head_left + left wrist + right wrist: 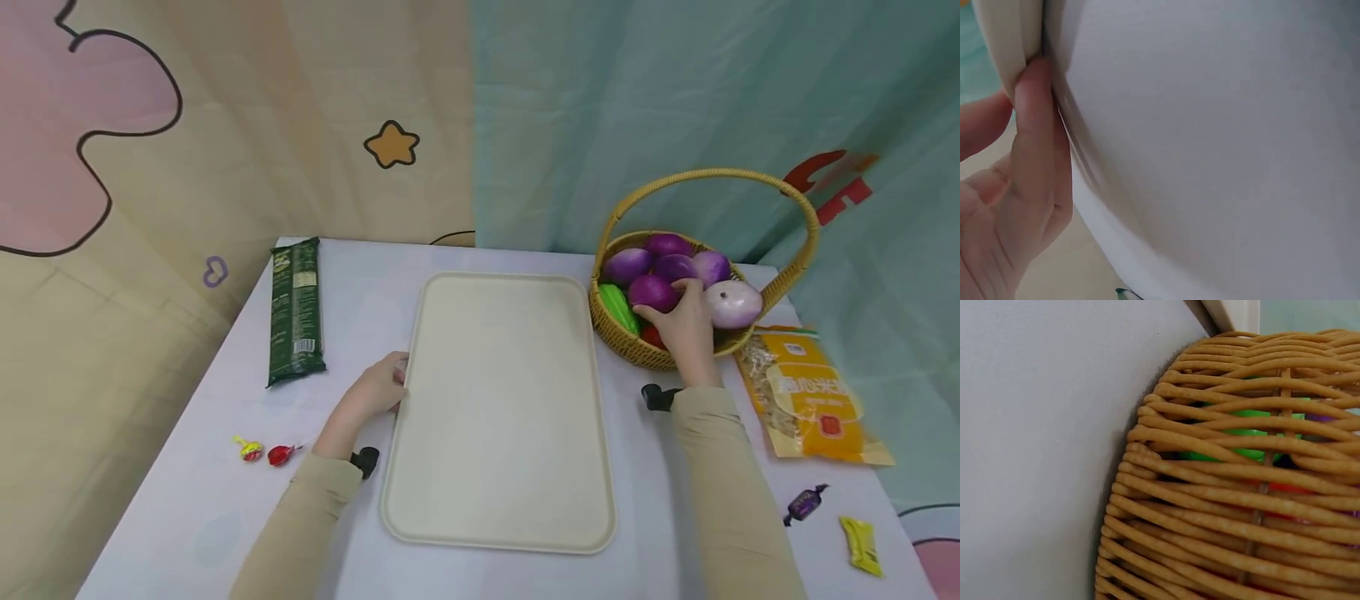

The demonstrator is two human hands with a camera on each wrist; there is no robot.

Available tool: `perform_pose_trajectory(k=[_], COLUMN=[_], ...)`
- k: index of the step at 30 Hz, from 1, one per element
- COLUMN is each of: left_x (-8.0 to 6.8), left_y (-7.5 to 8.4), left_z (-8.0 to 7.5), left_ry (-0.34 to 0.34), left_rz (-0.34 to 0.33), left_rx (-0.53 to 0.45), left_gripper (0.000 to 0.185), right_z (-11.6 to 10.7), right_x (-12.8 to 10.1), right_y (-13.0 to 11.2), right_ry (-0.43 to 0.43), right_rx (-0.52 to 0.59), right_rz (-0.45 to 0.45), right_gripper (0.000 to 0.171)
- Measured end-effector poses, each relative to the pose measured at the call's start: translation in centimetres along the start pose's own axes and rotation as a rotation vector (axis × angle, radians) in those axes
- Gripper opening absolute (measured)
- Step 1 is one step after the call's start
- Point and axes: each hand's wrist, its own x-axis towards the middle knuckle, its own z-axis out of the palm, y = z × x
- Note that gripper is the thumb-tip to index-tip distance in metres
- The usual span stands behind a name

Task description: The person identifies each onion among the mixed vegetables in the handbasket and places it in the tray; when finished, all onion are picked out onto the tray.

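A cream rectangular tray (498,408) lies upright in the middle of the white table. At its left side my left hand (369,390) pinches the rim; the left wrist view shows the fingers (1034,125) tucked against the underside of the tray edge (1007,44). My right hand (686,329) reaches into a wicker basket (633,346) with a tall handle. Its thumb and fingers are curled round a purple onion (651,293). More purple onions, a paler one (733,304), a green ridged vegetable (618,308) and something red (652,336) lie around it. Wicker hides the right hand in its wrist view.
A dark green packet (295,312) lies at the back left, with two wrapped lollipops (279,455) nearer the front. Right of the basket is an orange-and-clear food bag (813,396). A purple candy (805,503) and a yellow one (862,546) lie front right. A curtain (540,125) hangs behind.
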Motion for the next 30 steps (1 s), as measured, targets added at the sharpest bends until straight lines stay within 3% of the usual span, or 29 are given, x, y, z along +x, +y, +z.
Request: perform_pose_trajectory(k=[8,13,17,22,30], left_x=[0.2,0.4,0.9,1.7,1.6], left_y=[0.0,0.4,1.3,1.8,0.9], left_z=[0.6,0.8,0.6,0.1,0.0], left_ry=[0.041,0.102,0.151,0.158,0.101], left_rz=[-0.037,-0.058,-0.058,-0.056,-0.038], left_rx=[-0.053,-0.007,0.020,0.005,-0.057], left_gripper=[0.066,0.064,0.061,0.060,0.063], right_z=[0.2,-0.4,-0.3,2.8,13.3], right_x=[-0.7,-2.1,-3.3,-3.9,-4.1], right_y=[-0.2,-1.7,-4.2,-7.3,-11.3], right_ry=[0.098,0.141,0.113,-0.057,-0.383], right_rx=[0.050,0.142,0.238,0.339,0.416], right_rz=[-0.071,-0.012,0.031,0.023,0.054], right_gripper=[0.063,0.070,0.073,0.074,0.067])
